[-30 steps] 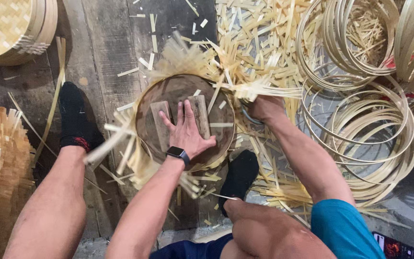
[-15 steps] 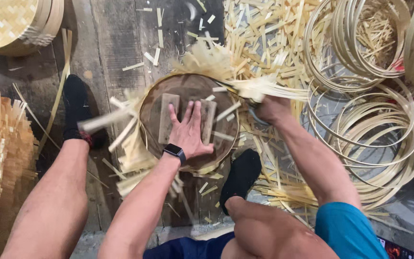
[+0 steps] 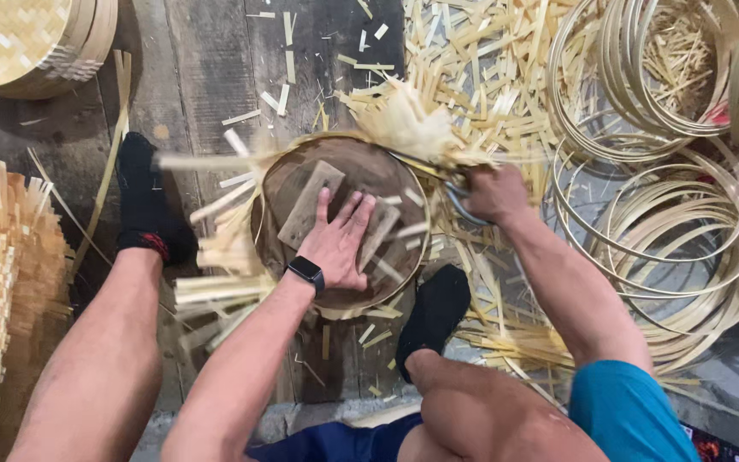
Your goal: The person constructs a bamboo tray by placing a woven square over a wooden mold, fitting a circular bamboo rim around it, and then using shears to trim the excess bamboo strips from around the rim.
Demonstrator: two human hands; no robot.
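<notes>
Round wooden form point(image 3: 348, 171) lies under left hand's fingers point(image 3: 345, 218).

Wore a black smartwatch point(image 3: 305, 271) on the left wrist, at nine o'clock from the knuckles. Had black socks point(image 3: 143, 201) with a red trim on the left one. Showed blue shorts point(image 3: 630, 411) at five o'clock, arms bare.

bamboo hoops point(image 3: 669, 197) top R | woven trays point(image 3: 10, 43) top L | offcuts point(image 3: 472, 51) on plank floor point(image 3: 207, 68)
</notes>
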